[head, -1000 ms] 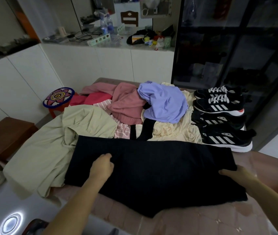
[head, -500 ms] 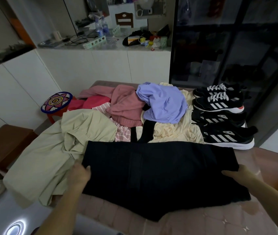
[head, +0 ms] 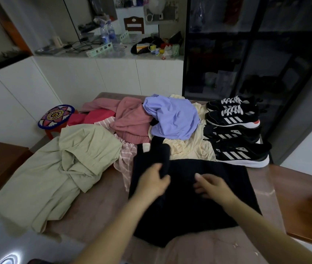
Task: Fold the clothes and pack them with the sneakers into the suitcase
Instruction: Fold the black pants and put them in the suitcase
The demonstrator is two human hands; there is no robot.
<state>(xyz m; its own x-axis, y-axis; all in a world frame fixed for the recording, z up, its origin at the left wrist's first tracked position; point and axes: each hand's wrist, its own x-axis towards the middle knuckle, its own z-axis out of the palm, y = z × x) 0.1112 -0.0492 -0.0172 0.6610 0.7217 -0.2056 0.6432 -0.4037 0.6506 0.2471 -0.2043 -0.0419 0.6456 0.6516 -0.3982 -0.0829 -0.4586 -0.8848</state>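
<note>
black garment [head: 208,197] flat, left side folded over | left hand [head: 152,182] gripping fold | right hand [head: 213,185] open on it

1. Bare table [head: 102,206] shows between the olive garment [head: 56,178] and the black garment [head: 199,197]: open room for a hand there.
2. Right of the black garment, the table edge strip [head: 261,187] lies bare up to the wooden surface [head: 303,206].
3. Behind the black garment, the pink [head: 132,119], lilac [head: 174,117] and cream clothes [head: 191,149] heap up and block the far side.
4. Four black sneakers [head: 237,141] fill the far right corner, the nearest just beside the black garment's far edge.
</note>
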